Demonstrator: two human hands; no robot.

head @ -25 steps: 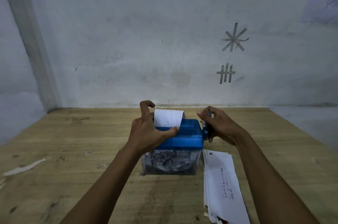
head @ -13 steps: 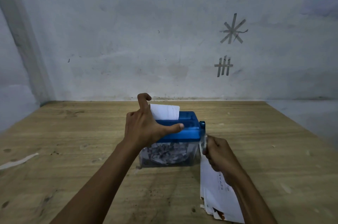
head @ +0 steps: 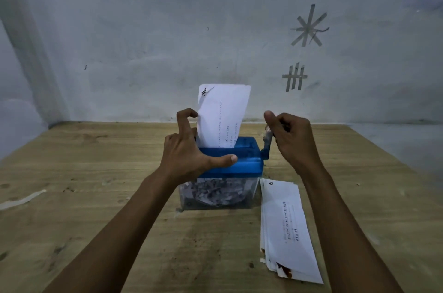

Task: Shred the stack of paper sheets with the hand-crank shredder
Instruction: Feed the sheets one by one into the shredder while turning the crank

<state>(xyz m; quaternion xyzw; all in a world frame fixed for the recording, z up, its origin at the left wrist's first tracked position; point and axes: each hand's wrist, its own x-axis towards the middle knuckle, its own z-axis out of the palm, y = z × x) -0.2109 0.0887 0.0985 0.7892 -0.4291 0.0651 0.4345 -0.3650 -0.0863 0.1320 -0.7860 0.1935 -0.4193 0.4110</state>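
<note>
A blue hand-crank shredder [head: 242, 161] stands on a clear bin [head: 215, 194] filled with paper shreds, in the middle of the wooden table [head: 96, 197]. A white sheet [head: 223, 115] stands upright in its slot. My left hand [head: 189, 151] holds the shredder's left side, thumb along the blue front, forefinger curled at the sheet's left edge. My right hand [head: 290, 139] grips the crank handle [head: 267, 143] at the shredder's right end, raised to about the top of its turn. The stack of paper sheets [head: 287, 230] lies flat to the right of the bin.
A grey wall [head: 143, 41] with tape marks rises just behind the table's far edge. A pale strip [head: 21, 200] lies near the left edge of the table.
A tall new sheet now stands in the slot where only a short stub showed. My right hand left the stack and went up to the crank handle. The left hand stayed on the shredder.
</note>
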